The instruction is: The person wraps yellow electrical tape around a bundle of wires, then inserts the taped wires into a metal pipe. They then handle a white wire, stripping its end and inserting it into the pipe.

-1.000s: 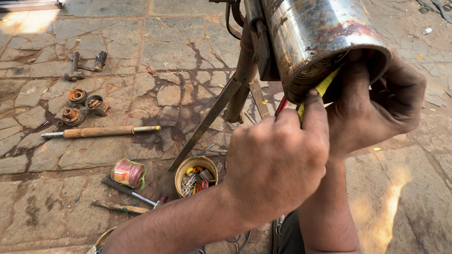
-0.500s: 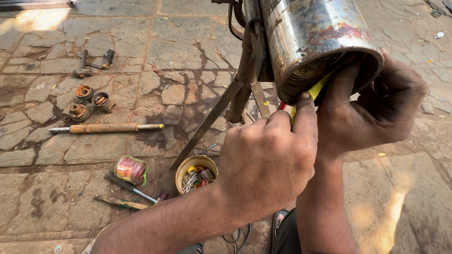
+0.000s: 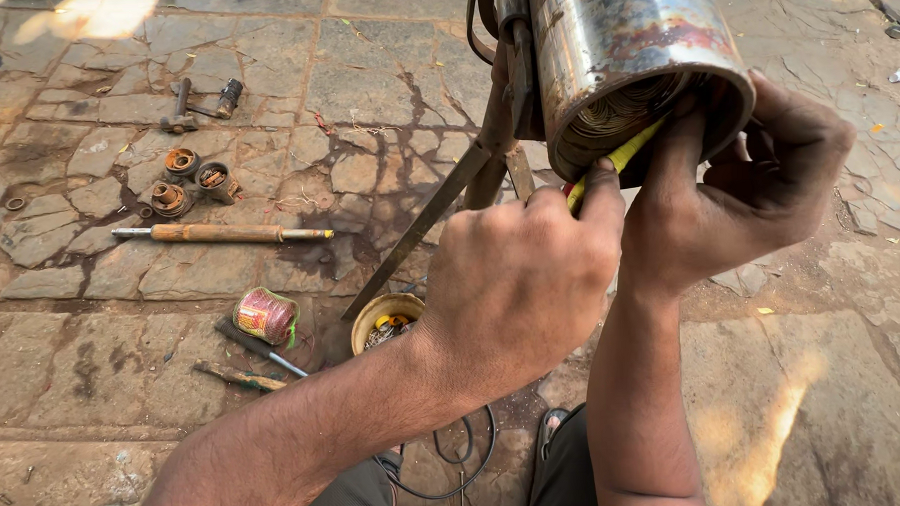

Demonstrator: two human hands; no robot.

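A worn metal cylinder (image 3: 633, 57), rusted and stained on its shell, is seen tilted above a stone-paved floor (image 3: 95, 355), its open end turned down toward the camera. Coiled wire windings (image 3: 620, 112) are visible just inside the rim. The left hand (image 3: 516, 281) is closed into a fist around the handle of a yellow screwdriver (image 3: 616, 160), whose tip is pushed against the lower edge of the opening. The right hand (image 3: 742, 198) is curled under the rim, its fingers hooked into the mouth of the cylinder beside the tool; whether anything is pinched there cannot be told. The cylinder is carried by dark metal bars (image 3: 438, 208) that slant down to the floor.

On the floor to the left, a long wooden-handled tool (image 3: 220, 233) is laid flat, with three small round metal parts (image 3: 188, 179) just behind it. Nearer the person, a spool of reddish wire (image 3: 266, 315) is set beside two smaller hand tools (image 3: 249, 360), and a shallow round tin (image 3: 385, 320) of small parts is placed below the left wrist. A loop of dark cable (image 3: 457, 462) lies between the knees.
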